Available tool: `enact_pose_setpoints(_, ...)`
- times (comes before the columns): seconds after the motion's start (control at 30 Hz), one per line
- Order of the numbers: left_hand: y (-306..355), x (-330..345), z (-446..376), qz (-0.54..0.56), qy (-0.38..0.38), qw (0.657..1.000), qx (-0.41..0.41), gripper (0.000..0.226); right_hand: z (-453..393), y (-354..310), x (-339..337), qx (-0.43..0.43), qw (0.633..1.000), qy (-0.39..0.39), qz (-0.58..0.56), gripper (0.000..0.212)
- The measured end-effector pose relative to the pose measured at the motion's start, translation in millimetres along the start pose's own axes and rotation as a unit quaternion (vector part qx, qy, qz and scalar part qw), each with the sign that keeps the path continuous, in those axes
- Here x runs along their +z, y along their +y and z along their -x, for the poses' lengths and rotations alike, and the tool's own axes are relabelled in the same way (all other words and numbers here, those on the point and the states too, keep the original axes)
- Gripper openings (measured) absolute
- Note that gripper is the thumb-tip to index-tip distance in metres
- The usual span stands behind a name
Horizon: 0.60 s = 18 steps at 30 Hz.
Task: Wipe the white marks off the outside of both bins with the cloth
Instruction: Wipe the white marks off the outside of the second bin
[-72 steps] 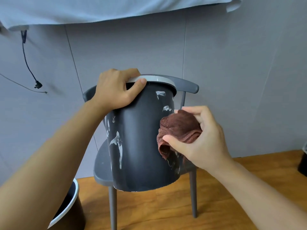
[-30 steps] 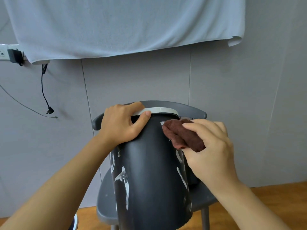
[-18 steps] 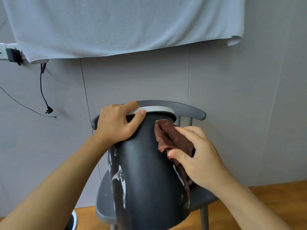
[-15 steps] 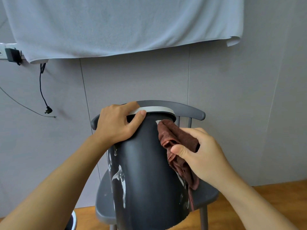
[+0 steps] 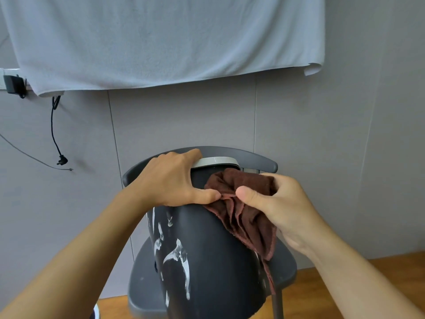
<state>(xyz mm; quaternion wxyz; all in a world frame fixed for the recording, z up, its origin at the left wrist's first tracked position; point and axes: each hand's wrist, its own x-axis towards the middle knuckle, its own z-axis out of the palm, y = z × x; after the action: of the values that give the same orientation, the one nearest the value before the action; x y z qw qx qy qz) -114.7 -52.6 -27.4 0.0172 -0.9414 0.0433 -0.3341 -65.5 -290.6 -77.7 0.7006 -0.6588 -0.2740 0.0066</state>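
Mid-wipe on the first bin. The dark grey plastic bin with a pale grey rim band (image 5: 207,256) sits tilted on the seat of the grey plastic chair (image 5: 285,268), mouth leaning toward the far wall. Upper right flank is under the cloth; can't tell how clean it is there. Left flank not done: white smears (image 5: 177,259) run in streaks down the lower left side, plus small flecks higher up.

Left hand (image 5: 170,180) grips the rim on the left, fingers curled over the far edge, thumb stretched right along the near wall, its tip touching the cloth's edge. Forearm comes in from bottom left, bracing the bin.

Right hand (image 5: 276,203) holds the bunched dark brown terry cloth (image 5: 241,210) against the bin's upper right wall, thumb pinching a fold on the near side, fingers wrapped behind it. A loose tail hangs down the right side to near seat level.

Next move, my read: rotate the bin or bring the cloth round to the left streaks, keeping the rim grip firm so the tilted bin doesn't slide off the seat.

Second bin: only a sliver of a white-edged rim (image 5: 95,313) at the bottom left, on the wooden floor (image 5: 345,279). Not started, I'd guess.
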Motion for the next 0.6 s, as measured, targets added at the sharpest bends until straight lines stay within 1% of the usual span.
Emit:
enact_pose_setpoints(0.03,-1,0,0,0.008,0.002,1.000,0.005,0.067,0,-3,-4,0.020,0.998,-0.012,-0.052,0.027)
enact_pose_setpoints(0.1,-1,-1,0,0.024,0.007,1.000,0.010,0.058,0,-9,-11,0.048,0.989,-0.039,-0.136,0.038)
enact_pose_setpoints(0.13,-1,0,0,0.027,0.010,1.000,0.008,0.057,0,-11,-15,0.056,0.984,-0.051,-0.162,0.043)
enact_pose_setpoints(0.2,1,1,0,0.025,0.017,1.000,0.002,0.056,0,-13,-20,0.057,0.978,-0.074,-0.187,0.044)
enact_pose_setpoints(0.3,4,2,-1,0.006,0.016,1.000,-0.013,0.059,1,-11,-18,0.030,0.980,-0.097,-0.172,0.033)
enact_pose_setpoints(0.37,4,4,-1,-0.006,0.020,1.000,-0.023,0.059,4,-9,-10,-0.006,0.982,-0.114,-0.147,0.022)
enact_pose_setpoints(0.43,4,6,-1,-0.015,0.034,0.999,-0.031,0.062,5,-6,-2,-0.045,0.983,-0.131,-0.123,0.019)
enact_pose_setpoints(0.5,4,8,-1,-0.024,0.050,0.998,-0.036,0.071,6,-4,5,-0.078,0.983,-0.131,-0.098,0.024)
enact_pose_setpoints(0.53,4,9,0,-0.022,0.057,0.997,-0.036,0.075,6,-3,8,-0.095,0.984,-0.128,-0.080,0.030)
enact_pose_setpoints(0.6,4,9,1,-0.011,0.068,0.997,-0.031,0.075,5,0,12,-0.110,0.985,-0.129,-0.031,0.056)
